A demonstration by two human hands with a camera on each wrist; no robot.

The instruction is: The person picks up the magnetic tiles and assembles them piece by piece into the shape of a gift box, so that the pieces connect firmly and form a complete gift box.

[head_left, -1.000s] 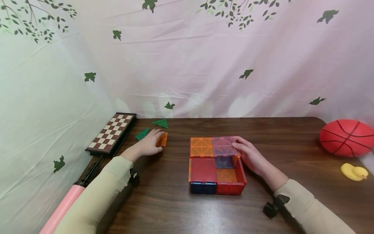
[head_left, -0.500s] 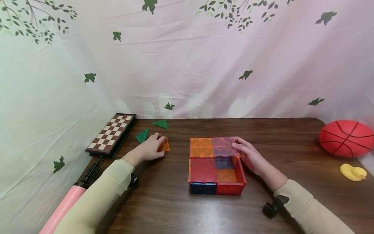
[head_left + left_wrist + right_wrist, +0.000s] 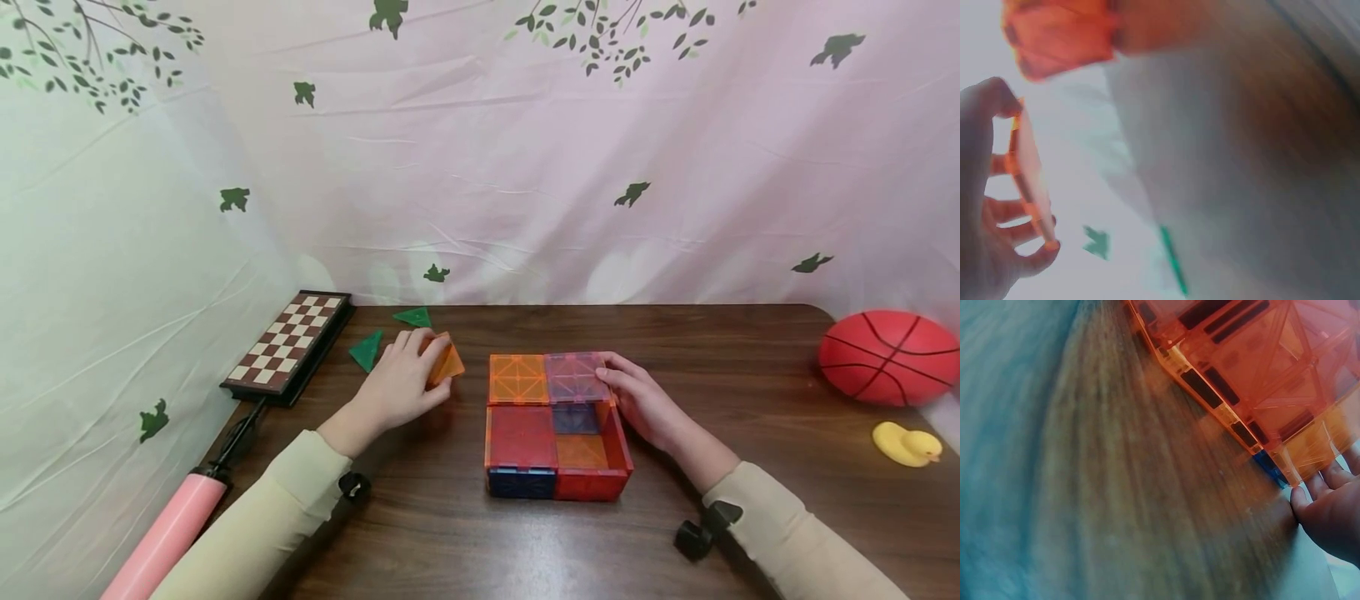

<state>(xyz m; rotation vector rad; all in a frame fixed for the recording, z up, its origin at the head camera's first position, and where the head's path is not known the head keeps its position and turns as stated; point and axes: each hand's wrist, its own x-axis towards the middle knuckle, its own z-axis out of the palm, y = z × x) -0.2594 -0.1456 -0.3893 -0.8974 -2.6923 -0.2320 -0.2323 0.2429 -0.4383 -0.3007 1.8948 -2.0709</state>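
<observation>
A flat box of translucent magnetic tiles [image 3: 557, 427] stands mid-table, its far half roofed by an orange tile [image 3: 517, 379] and a purple tile [image 3: 574, 375]. My right hand [image 3: 637, 398] rests against the box's right side, fingers [image 3: 1329, 506] touching the purple tile's edge. My left hand [image 3: 401, 379] holds an orange square tile [image 3: 447, 364] lifted off the table, left of the box. In the left wrist view that orange tile [image 3: 1029, 181] is pinched edge-on between thumb and fingers. Two green triangle tiles [image 3: 366, 351] [image 3: 413, 317] lie behind the left hand.
A chessboard [image 3: 288, 342] lies at the table's back left, with a pink pump [image 3: 168, 537] in front of it. A red basketball [image 3: 888, 357] and a yellow rubber duck [image 3: 907, 442] sit at the right edge. Printed cloth hangs behind the table.
My left hand has picked the orange tile up from the table and carried it right, toward the box. The right hand has stayed on the box.
</observation>
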